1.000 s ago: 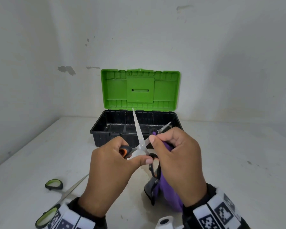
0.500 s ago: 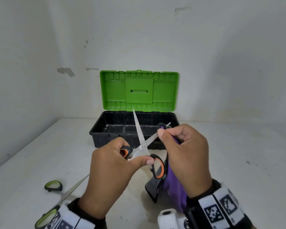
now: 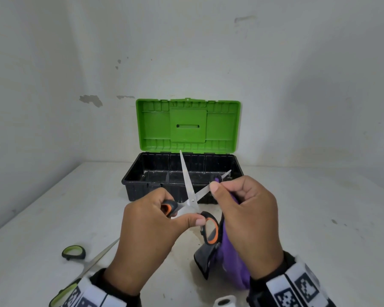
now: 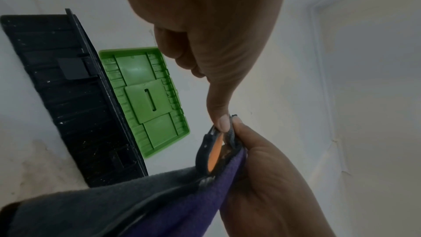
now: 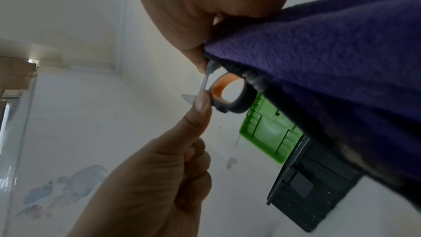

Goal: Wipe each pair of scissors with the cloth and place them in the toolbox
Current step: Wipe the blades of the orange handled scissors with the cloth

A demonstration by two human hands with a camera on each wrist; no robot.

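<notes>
Orange-and-black scissors are held up in front of the toolbox with the blades spread apart. My left hand grips one handle loop, thumb pressed near the pivot. My right hand pinches a purple cloth around the right blade, close to its tip. The cloth hangs down below that hand. In the left wrist view the orange handle sits against the cloth. The right wrist view shows the handle loop under the cloth.
The toolbox stands open at the back, black base and upright green lid; what I see of the base holds nothing. A second pair of scissors with green handles lies on the white table at the lower left. White walls close in behind and left.
My right hand has slid the cloth outward along the right blade towards its tip. The lower orange handle loop has come into sight. The left hand has hardly moved.
</notes>
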